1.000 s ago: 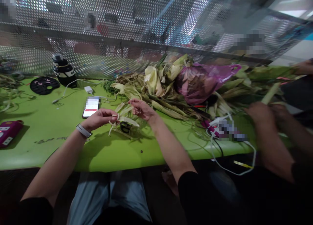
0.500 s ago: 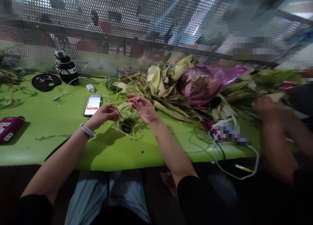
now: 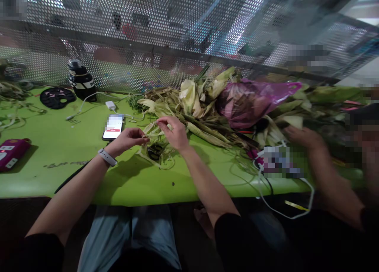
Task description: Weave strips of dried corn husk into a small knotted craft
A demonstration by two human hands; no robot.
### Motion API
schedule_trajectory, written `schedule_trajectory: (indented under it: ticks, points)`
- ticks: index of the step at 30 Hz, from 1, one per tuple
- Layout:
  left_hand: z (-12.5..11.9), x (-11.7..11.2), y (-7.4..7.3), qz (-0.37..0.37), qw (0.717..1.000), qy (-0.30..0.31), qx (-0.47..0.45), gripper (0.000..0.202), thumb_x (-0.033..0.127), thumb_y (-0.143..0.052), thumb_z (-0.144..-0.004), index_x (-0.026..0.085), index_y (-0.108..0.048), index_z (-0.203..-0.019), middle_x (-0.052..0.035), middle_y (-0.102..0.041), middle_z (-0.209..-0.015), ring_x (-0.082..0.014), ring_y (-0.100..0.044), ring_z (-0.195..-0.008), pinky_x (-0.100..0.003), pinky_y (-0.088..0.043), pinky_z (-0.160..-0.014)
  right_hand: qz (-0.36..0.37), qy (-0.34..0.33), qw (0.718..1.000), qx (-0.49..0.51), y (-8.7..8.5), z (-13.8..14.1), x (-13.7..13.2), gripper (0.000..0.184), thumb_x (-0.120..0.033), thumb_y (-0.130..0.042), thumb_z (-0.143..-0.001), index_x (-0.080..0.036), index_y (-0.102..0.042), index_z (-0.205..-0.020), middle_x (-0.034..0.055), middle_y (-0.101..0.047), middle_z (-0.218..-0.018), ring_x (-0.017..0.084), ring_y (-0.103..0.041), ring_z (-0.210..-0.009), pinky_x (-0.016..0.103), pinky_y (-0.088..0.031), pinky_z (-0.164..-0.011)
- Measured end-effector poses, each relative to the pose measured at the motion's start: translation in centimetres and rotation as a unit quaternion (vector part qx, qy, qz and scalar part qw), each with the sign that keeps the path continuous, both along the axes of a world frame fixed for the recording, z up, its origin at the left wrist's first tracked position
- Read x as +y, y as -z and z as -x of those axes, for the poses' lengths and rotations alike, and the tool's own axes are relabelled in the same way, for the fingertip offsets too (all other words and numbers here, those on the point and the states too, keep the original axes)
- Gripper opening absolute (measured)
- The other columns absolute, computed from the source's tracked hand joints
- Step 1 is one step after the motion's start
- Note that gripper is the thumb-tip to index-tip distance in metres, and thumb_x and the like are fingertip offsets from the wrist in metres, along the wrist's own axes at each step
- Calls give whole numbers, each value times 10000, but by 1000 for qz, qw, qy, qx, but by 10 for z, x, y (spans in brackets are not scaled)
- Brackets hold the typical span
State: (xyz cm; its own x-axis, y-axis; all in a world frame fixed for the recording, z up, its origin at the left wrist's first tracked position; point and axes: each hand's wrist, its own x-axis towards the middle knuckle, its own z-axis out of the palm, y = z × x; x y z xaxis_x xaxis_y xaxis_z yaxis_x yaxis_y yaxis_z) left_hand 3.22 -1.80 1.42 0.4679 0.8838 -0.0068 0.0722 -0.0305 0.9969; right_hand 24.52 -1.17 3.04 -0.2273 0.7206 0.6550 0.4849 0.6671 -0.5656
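My left hand [image 3: 128,139] and my right hand [image 3: 174,132] meet over the green table [image 3: 59,173], both pinching pale strips of corn husk [image 3: 152,130]. The left hand, with a watch on its wrist, holds one end of the strips. The right hand's fingers pinch the other end, just above a small heap of loose husk strips [image 3: 158,153] lying on the table. A large pile of corn husks [image 3: 192,102] lies right behind my right hand.
A phone [image 3: 113,126] with a charger cable lies left of my hands, and behind it stand a dark bottle [image 3: 80,79] and a black disc [image 3: 57,97]. A purple bag [image 3: 248,100] tops the husks. Another person's hand [image 3: 303,137] works at the right, near cables [image 3: 278,165]. Perforated metal screen behind.
My hands have come closer together and lowered slightly toward the loose heap. The other person's hand at the right has moved further onto the table.
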Motion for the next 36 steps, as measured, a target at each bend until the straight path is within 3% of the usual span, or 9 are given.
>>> schedule_trajectory:
  ticks: [5,10,16,20,24,32,36]
  points:
    - [-2,-2,-1,9,1000,19,-13,309,288,-812,-649,128,-608,-818,-35,-699,-788,-137,-661,-767,-333,-502,-810,-9,-2,1000,20,4,1,1,221,-380,-525,-916,-210,-639,-1000,52,-666,-925,174,-606,-858,318,-464,-823]
    - [-2,0,2,12,1000,10,-23,331,226,-823,-617,129,-589,-830,-11,-684,-775,-139,-657,-764,-363,-506,-832,-65,-38,995,-62,10,5,3,155,-330,-571,-899,-225,-682,-923,38,-695,-879,180,-611,-835,334,-467,-791]
    - [-2,4,7,-1,997,-24,-67,346,178,-819,-604,127,-585,-854,5,-672,-786,-114,-648,-753,-306,-499,-792,-121,-59,979,-152,14,5,6,185,-333,-577,-898,-225,-715,-961,38,-709,-868,189,-596,-834,353,-439,-764]
    - [-2,3,4,-11,997,-43,-65,340,185,-807,-628,128,-577,-872,-1,-677,-796,-110,-648,-753,-285,-495,-773,-137,-44,974,-177,11,7,3,172,-305,-560,-908,-210,-703,-919,37,-709,-844,182,-597,-814,389,-418,-883]
    - [-2,0,3,-10,999,-37,-36,382,197,-799,-651,136,-553,-937,-9,-683,-771,-128,-656,-741,-305,-508,-755,-137,-28,973,-186,9,10,0,143,-278,-544,-914,-212,-668,-883,29,-709,-846,175,-605,-810,410,-377,-977]
    - [-1,-2,0,-16,998,7,-53,357,181,-767,-684,125,-623,-1006,-57,-711,-873,-142,-666,-794,-328,-526,-805,-96,-27,975,-197,9,9,0,165,-339,-588,-889,-184,-618,-938,56,-676,-838,209,-579,-835,361,-414,-801]
    - [2,0,0,38,992,-13,-116,244,253,-632,-791,103,-699,-972,-90,-714,-899,-169,-673,-787,-364,-542,-812,-67,-31,981,-178,8,7,1,244,-423,-573,-884,-196,-617,-964,65,-685,-894,207,-587,-847,357,-406,-797]
